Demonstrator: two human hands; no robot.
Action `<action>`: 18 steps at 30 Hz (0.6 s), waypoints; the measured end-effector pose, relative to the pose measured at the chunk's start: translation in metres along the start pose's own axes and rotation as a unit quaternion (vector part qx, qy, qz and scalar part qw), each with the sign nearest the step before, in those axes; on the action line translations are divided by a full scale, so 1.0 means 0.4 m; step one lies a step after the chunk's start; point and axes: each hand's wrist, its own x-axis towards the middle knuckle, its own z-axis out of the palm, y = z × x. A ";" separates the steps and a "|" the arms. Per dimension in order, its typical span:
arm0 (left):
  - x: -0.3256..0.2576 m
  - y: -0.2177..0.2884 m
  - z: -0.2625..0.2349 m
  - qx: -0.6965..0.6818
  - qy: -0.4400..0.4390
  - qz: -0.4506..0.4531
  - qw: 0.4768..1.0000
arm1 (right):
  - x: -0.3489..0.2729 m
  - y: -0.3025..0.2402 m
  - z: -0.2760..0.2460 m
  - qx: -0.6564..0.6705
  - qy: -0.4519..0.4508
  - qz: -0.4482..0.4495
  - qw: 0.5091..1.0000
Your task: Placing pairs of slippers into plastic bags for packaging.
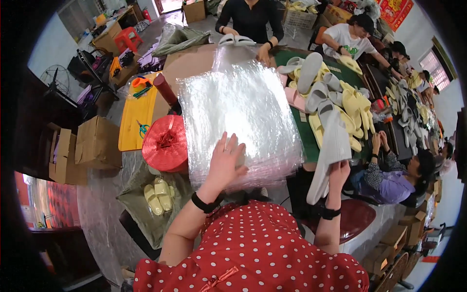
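My left hand (pixel 225 160) lies with fingers spread on a stack of clear, shiny plastic bags (pixel 238 107) in front of me. In my right hand (pixel 338 175) is a pair of light grey slippers (pixel 332 143), gripped near the lower end and held tilted off the right edge of the table. Beyond them, grey, yellow and pink slippers (pixel 350 102) are heaped on the green tabletop (pixel 304 129). Left of the bags sits a big roll of red plastic twine (pixel 165 146).
A yellow board (pixel 134 117) carries scissors (pixel 142 130) and an orange tape dispenser (pixel 140 82). Beside it stands a dark red cylinder (pixel 165 89). Yellow slippers (pixel 158 196) lie in an open sack (pixel 138 214) at lower left. Across the table, a person in black (pixel 250 22) handles grey slippers.
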 end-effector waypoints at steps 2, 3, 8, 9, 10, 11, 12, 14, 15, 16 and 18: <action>0.013 -0.016 0.027 -0.023 -0.006 0.017 1.000 | -0.046 -0.019 -0.041 0.050 0.009 0.009 0.999; 0.020 -0.021 0.036 -0.042 -0.006 0.030 0.999 | -0.066 -0.015 -0.052 0.049 0.014 0.012 0.999; 0.026 -0.032 0.049 -0.049 0.029 0.040 0.998 | -0.167 -0.053 -0.056 0.046 -0.020 -0.011 0.999; 0.028 -0.027 0.053 -0.057 0.042 0.043 0.997 | -0.186 -0.061 -0.045 0.047 -0.026 -0.018 0.998; 0.029 -0.022 0.056 -0.064 0.056 0.045 0.995 | -0.207 -0.062 -0.034 0.089 -0.008 0.004 0.996; 0.030 -0.018 0.056 -0.070 0.070 0.045 0.994 | -0.215 -0.060 -0.029 0.089 -0.005 0.006 0.996; 0.030 -0.015 0.055 -0.047 0.077 0.052 0.995 | -0.220 -0.058 -0.025 0.078 -0.024 0.011 0.997; 0.035 -0.010 0.036 -0.058 0.067 0.043 0.995 | -0.223 -0.072 -0.026 0.002 -0.074 0.008 0.997; 0.039 -0.009 0.028 -0.070 0.059 0.031 0.995 | -0.226 -0.087 -0.020 0.002 -0.074 0.009 0.997; 0.041 -0.011 0.027 -0.070 0.058 0.031 0.995 | -0.232 -0.103 -0.008 0.002 -0.096 -0.007 0.995; 0.043 -0.015 0.022 -0.119 0.082 -0.039 0.989 | -0.250 -0.167 0.026 -0.004 -0.126 -0.039 0.991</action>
